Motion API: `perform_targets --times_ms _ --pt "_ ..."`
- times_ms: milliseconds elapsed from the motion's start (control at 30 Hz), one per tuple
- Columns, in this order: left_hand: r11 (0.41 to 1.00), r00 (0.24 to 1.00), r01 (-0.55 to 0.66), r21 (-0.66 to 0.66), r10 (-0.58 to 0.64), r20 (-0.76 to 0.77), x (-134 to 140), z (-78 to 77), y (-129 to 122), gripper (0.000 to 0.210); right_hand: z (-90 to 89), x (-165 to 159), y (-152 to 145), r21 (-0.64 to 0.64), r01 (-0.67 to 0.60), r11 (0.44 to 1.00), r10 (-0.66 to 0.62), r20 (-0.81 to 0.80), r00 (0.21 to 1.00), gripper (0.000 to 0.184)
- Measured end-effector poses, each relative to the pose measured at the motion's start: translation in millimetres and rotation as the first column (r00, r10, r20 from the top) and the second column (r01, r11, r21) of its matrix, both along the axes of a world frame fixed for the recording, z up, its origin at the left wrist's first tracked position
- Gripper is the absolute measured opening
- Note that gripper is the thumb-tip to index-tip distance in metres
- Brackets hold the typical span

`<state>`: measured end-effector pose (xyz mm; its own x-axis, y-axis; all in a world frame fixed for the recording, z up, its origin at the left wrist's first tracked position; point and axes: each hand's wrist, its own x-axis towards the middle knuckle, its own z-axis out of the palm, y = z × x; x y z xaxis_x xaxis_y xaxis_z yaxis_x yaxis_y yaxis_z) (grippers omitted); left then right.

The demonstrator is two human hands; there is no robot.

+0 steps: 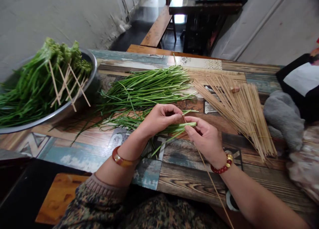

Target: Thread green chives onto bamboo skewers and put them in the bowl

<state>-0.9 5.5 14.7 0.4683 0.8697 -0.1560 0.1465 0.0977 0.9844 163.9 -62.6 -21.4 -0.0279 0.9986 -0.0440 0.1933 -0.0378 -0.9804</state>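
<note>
My right hand (206,136) pinches the pale cut ends of a few garlic chives (190,124) between thumb and fingers. A thin bamboo skewer (210,177) slants from these fingers down past the table's front edge. My left hand (161,118) is closed, its thumb and forefinger meeting at the skewer's upper end, just above the chives. How far the skewer passes through the stalks is hidden by the fingers. Behind my hands lies a big heap of loose chives (152,86), cut ends to the right. More stalks spread under my left wrist.
On the left, a metal basin (93,67) holds chives with skewers (64,84) through them. A fanned pile of bamboo skewers (249,112) lies to the right. Beyond it are a grey plastic bag (282,114) and a clear bag (305,159). A wooden bench (158,26) stands behind the table.
</note>
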Motion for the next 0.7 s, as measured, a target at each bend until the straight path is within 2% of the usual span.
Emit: perform_targets --times_ms 133,267,700 --pt "0.999 0.999 -0.034 0.033 0.035 -0.019 1.4 -1.1 0.2 0.018 2.1 0.8 -1.8 0.016 0.011 1.0 -0.012 0.064 0.998 0.029" --pt "0.999 0.999 -0.013 0.036 0.014 -0.035 2.0 -1.4 -0.9 0.019 6.1 1.0 -3.2 0.057 0.032 0.998 -0.039 0.127 0.991 0.025" --pt "0.996 1.0 -0.002 0.086 0.004 -0.024 1.9 -1.1 -2.1 0.022 7.8 0.7 -2.5 0.103 0.075 0.992 -0.09 0.155 0.984 0.024"
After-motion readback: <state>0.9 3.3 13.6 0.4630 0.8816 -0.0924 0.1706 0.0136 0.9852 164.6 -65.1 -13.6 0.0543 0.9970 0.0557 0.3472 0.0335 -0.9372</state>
